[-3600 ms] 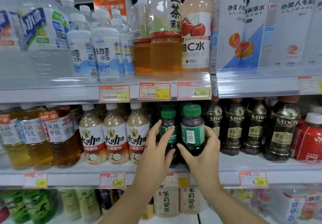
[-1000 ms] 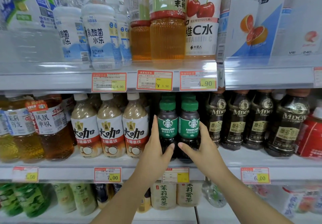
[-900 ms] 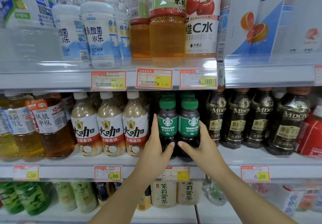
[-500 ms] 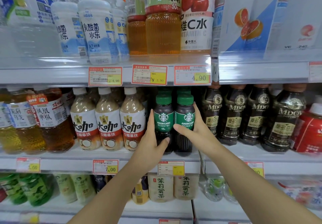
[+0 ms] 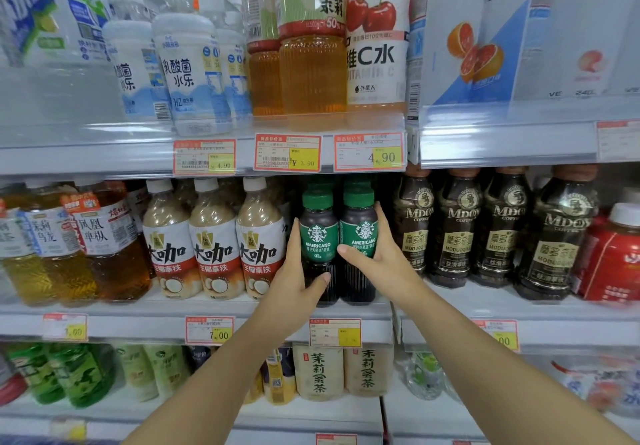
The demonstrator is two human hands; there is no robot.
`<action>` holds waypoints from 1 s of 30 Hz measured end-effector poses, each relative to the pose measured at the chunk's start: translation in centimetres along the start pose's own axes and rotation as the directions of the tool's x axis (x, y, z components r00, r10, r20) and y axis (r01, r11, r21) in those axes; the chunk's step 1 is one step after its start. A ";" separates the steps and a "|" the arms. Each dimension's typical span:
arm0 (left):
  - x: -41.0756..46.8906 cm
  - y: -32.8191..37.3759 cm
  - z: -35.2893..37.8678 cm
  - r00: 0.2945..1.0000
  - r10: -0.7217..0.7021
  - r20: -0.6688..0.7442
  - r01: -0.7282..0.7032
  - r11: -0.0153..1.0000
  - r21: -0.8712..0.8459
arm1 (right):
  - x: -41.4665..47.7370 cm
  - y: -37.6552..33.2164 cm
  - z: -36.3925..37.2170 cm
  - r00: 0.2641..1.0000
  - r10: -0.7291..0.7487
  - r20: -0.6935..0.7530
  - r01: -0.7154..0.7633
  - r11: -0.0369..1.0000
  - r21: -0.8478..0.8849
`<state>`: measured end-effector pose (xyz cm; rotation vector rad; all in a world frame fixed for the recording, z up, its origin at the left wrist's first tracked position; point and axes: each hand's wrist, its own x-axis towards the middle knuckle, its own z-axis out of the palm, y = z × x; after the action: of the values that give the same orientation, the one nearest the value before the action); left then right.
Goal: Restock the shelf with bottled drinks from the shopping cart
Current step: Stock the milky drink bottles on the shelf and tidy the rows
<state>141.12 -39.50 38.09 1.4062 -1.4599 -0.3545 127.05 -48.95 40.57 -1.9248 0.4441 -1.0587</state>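
Two dark Americano coffee bottles with green caps and green labels stand side by side at the front of the middle shelf (image 5: 346, 309). My left hand (image 5: 298, 282) grips the left bottle (image 5: 318, 233), thumb across its lower front and fingers along its left side. My right hand (image 5: 377, 254) grips the right bottle (image 5: 358, 226), thumb across the label and fingers round its right side. More green caps show behind them. The shopping cart is out of view.
Milk-coffee bottles (image 5: 214, 244) stand directly left of the pair, dark MDOV coffee bottles (image 5: 457, 226) directly right. The upper shelf (image 5: 294, 129) carries tea and vitamin drinks just overhead. The lower shelf holds jasmine tea bottles (image 5: 318, 372). Price tags line the shelf edges.
Since 3.6 s ago the right bottle was turned so its label faces front. In the last second both hands slid higher on the two bottles, and the view came closer.
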 end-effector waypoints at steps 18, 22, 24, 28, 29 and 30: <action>0.1 0.1 0.2 1.000 -0.014 -0.020 0.015 0.999 0.035 | -3.6 1.6 1.1 0.989 0.048 -0.137 -0.093 0.934 -0.346; 0.3 0.2 0.2 1.000 -0.020 -0.015 0.021 0.999 0.032 | -3.6 1.6 1.2 0.989 0.045 -0.142 -0.092 0.933 -0.347; 0.3 0.2 0.1 1.000 -0.025 -0.017 0.026 0.999 0.036 | -3.6 1.7 1.2 0.988 0.057 -0.142 -0.103 0.934 -0.342; 0.4 0.2 0.1 1.000 -0.024 -0.017 0.025 0.999 0.048 | -3.4 1.8 1.3 0.985 0.085 -0.152 -0.130 0.937 -0.324; 0.5 0.2 0.1 0.999 -0.027 -0.020 0.028 0.998 0.053 | -3.3 1.7 1.3 0.984 0.089 -0.153 -0.136 0.936 -0.325; 0.6 0.2 0.2 0.999 -0.030 -0.023 0.031 0.998 0.057 | -3.2 1.7 1.3 0.984 0.092 -0.153 -0.138 0.934 -0.329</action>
<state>140.99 -39.99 38.46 1.4753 -1.4423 -0.3177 126.48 -47.18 37.20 -2.1006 0.8543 -1.0939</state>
